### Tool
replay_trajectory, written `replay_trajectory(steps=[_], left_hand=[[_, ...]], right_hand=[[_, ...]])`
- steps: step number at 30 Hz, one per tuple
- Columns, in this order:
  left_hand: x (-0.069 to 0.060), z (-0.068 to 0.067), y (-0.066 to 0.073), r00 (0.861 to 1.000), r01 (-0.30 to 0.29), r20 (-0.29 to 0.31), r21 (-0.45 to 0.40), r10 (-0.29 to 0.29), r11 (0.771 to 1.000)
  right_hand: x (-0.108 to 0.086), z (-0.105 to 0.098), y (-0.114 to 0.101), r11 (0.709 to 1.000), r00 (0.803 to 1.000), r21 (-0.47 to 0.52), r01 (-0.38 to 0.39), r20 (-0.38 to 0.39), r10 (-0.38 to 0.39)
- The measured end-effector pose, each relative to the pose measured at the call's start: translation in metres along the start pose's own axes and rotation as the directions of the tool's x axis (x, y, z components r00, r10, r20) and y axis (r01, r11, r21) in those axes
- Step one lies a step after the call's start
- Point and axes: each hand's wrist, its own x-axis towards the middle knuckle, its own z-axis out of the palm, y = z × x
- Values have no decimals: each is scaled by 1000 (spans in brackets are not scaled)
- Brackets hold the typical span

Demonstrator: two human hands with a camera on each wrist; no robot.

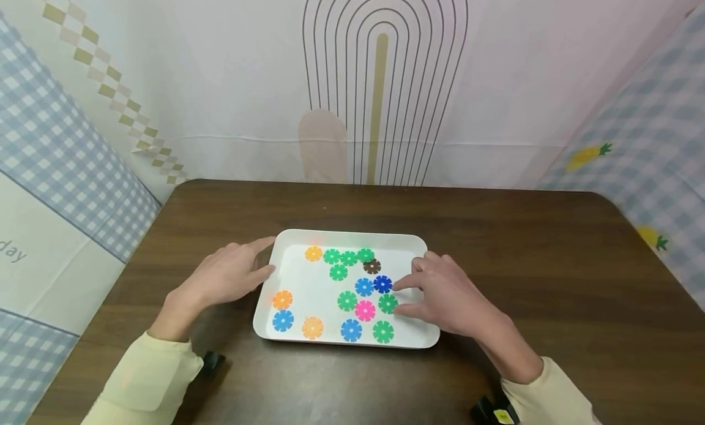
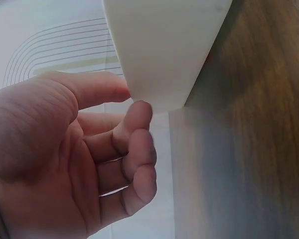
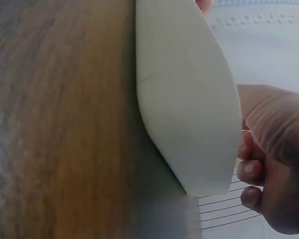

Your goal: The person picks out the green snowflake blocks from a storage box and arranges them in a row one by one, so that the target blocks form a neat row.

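Observation:
A white tray [image 1: 308, 284] holds several notched discs, among them a dark blue disc [image 1: 382, 284], a green disc [image 1: 388, 304] and a pink disc [image 1: 365, 310]. My left hand [image 1: 223, 275] touches the tray's left rim with index finger and thumb; in the left wrist view the thumb of that hand [image 2: 55, 144] meets the tray wall [image 2: 164, 50]. Over the tray's right side, my right hand [image 1: 446, 290] has index finger and thumb apart beside the dark blue and green discs, other fingers bent. The right wrist view shows this hand [image 3: 281, 149] partly hidden behind the tray wall [image 3: 189, 99].
The tray stands on a dark wooden table [image 1: 496, 241]. A patterned cloth [image 1: 248, 76] hangs behind the table, with blue checked cloth at both sides. Orange discs [image 1: 283, 299] and a brown disc [image 1: 371, 266] also lie in the tray.

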Motion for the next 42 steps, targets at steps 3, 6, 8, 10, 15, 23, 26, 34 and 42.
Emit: replay_trajectory(steps=[3, 6, 8, 10, 15, 23, 26, 34, 42], left_hand=[[0, 0, 1, 1000, 8, 10, 3, -8, 1000], [0, 0, 1, 1000, 17, 19, 7, -17, 1000], [0, 0, 1, 1000, 21, 20, 11, -22, 1000], [0, 0, 1, 999, 25, 20, 14, -25, 1000], [0, 0, 2, 999, 31, 26, 16, -32, 999], [0, 0, 2, 998, 36, 43, 22, -37, 999], [-1, -1, 1, 999, 33, 42, 21, -34, 999], [-2, -1, 1, 998, 40, 47, 15, -41, 999], [0, 0, 2, 998, 43, 50, 15, -43, 999]], right_hand=[[1, 3, -1, 999, 1000, -33, 11, -12, -11], [2, 7, -2, 998, 999, -63, 32, -34, -34], [3, 8, -2, 996, 998, -79, 40, -44, -43], [3, 10, -2, 996, 998, -86, 39, -42, -43], [3, 12, -1, 996, 999, -86, 30, -24, -33], [4, 15, 0, 997, 1000, -70, 28, -8, -28], [5, 15, 0, 997, 999, -65, 33, -8, -33], [7, 16, -2, 998, 999, -52, 41, -7, -41], [6, 16, -2, 997, 1000, -75, 17, 1, -17]])
